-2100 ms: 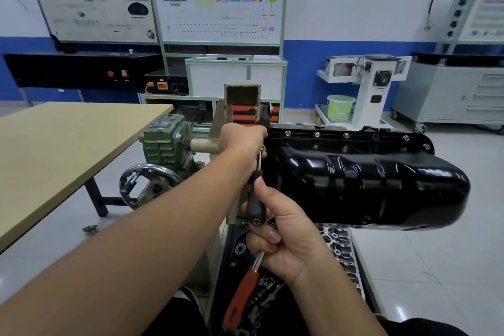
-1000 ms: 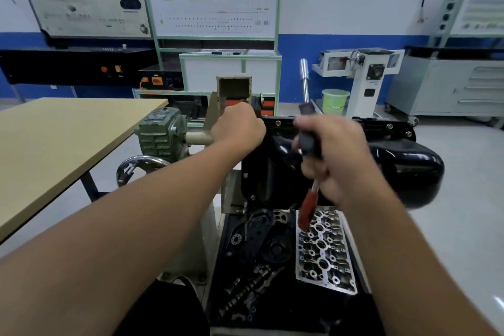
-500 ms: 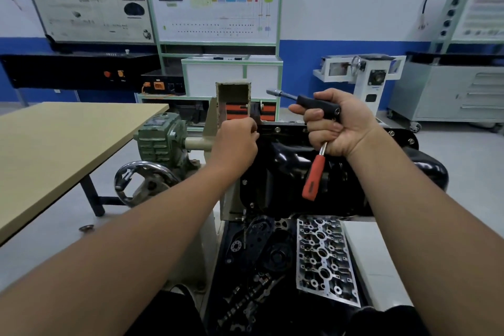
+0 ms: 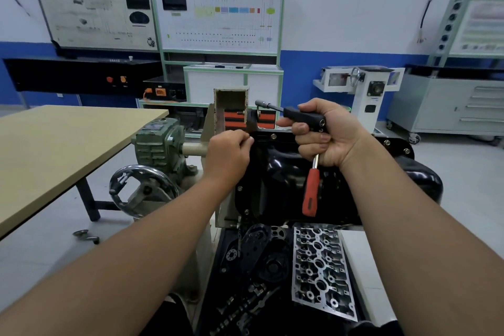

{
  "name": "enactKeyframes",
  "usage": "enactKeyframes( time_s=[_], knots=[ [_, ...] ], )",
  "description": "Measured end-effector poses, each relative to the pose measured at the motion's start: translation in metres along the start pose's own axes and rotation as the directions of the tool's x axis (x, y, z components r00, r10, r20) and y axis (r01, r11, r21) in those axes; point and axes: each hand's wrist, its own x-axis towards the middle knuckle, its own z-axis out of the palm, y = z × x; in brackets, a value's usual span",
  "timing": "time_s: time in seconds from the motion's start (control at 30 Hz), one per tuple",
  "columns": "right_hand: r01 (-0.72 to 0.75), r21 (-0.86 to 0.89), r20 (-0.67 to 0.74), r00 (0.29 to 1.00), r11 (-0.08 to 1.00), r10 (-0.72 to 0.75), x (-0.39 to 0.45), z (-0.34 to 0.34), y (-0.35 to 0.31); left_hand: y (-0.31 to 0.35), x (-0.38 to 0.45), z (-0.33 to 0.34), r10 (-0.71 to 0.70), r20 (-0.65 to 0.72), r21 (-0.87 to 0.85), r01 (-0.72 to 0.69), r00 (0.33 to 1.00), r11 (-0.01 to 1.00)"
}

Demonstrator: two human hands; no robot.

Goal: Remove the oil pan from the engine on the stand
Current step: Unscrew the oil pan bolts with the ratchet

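The glossy black oil pan (image 4: 275,172) sits on the engine held in the stand, its flange lined with bolts. My left hand (image 4: 227,153) has its fingers curled at the flange's near-left corner; whether they pinch a small bolt there I cannot tell. My right hand (image 4: 324,133) is raised above the pan. It grips a black-handled socket driver (image 4: 302,117) pointing left, and a red-handled tool (image 4: 311,191) hangs down from the same fist.
The stand's green gearbox (image 4: 158,142) and handwheel (image 4: 143,189) are to the left, next to a wooden table (image 4: 54,150). A tray (image 4: 362,273) below holds a cylinder head (image 4: 320,264) and engine parts. Training boards and cabinets line the back wall.
My right hand has lifted both tools from beside the pan's left end to above the flange, turning the black driver horizontal. My left hand stayed at the flange corner.
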Motion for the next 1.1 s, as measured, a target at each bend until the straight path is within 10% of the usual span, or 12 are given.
enactKeyframes(
  time_s=[0.27,0.57,1.1],
  knots=[
    [0.011,0.007,-0.039,0.999,1.0,-0.01,0.002,0.002,0.002,-0.009,-0.007,-0.009,0.209,0.071,0.126,-0.217,0.975,0.968],
    [0.011,-0.007,-0.029,1.0,1.0,-0.012,0.002,0.002,0.002,-0.005,-0.001,-0.003,0.027,0.066,0.08,-0.032,0.997,0.996],
    [0.006,-0.022,-0.052,0.999,1.0,-0.007,0.002,0.003,0.002,-0.006,0.0,-0.011,0.152,0.116,0.0,-0.153,0.982,0.988]
  ],
)
